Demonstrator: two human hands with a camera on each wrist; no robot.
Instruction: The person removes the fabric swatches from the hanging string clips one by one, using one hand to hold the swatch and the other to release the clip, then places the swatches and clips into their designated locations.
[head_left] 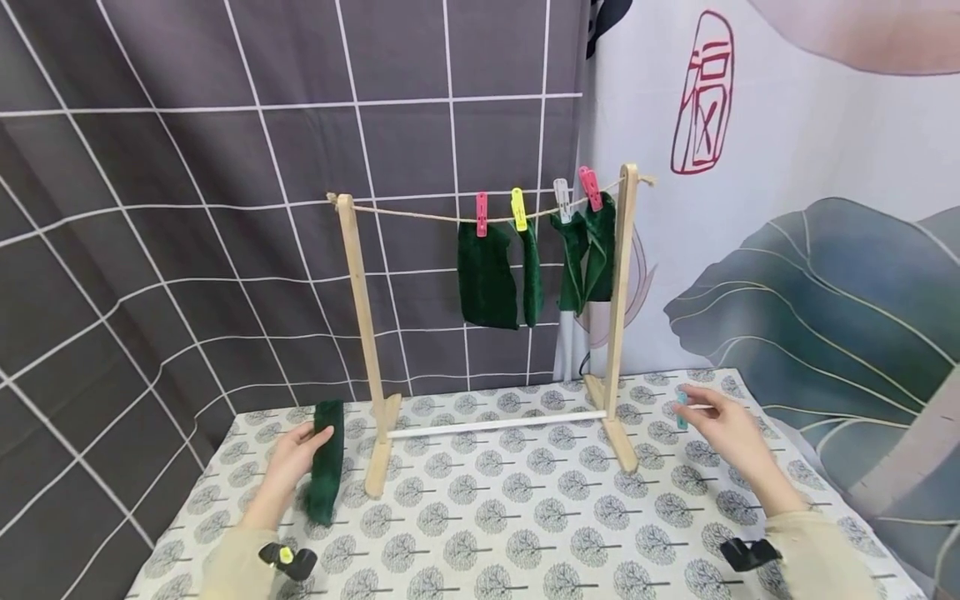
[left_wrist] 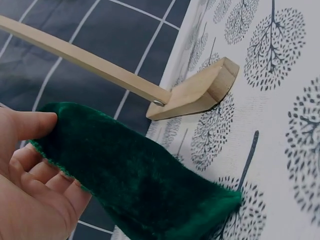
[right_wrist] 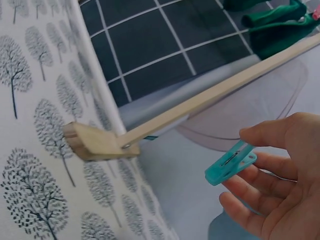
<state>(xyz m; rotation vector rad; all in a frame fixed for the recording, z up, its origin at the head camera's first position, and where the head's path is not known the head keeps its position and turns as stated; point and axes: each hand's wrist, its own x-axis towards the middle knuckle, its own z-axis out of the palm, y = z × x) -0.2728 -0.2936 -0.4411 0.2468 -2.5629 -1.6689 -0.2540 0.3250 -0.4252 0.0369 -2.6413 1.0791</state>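
My left hand (head_left: 288,460) pinches a dark green velvety cloth (head_left: 327,467) by its upper part, thumb in front, fingers behind. In the left wrist view the cloth (left_wrist: 145,175) slants down with its lower end over the patterned tabletop. On the far right, my right hand (head_left: 726,429) holds a turquoise clothespin (head_left: 682,408) between thumb and fingers; the right wrist view shows the clothespin (right_wrist: 230,162) with its nose pointing away from the palm. Between the hands stands a wooden drying rack (head_left: 363,308) with a string (head_left: 416,215) across its top.
Several green cloths (head_left: 487,279) hang on the string's right half under a red clothespin (head_left: 482,214), a yellow one (head_left: 518,209), a white one (head_left: 562,200) and another red one (head_left: 590,188). A white bar (head_left: 495,423) joins the rack's feet. Curtains hang behind the table (head_left: 465,550).
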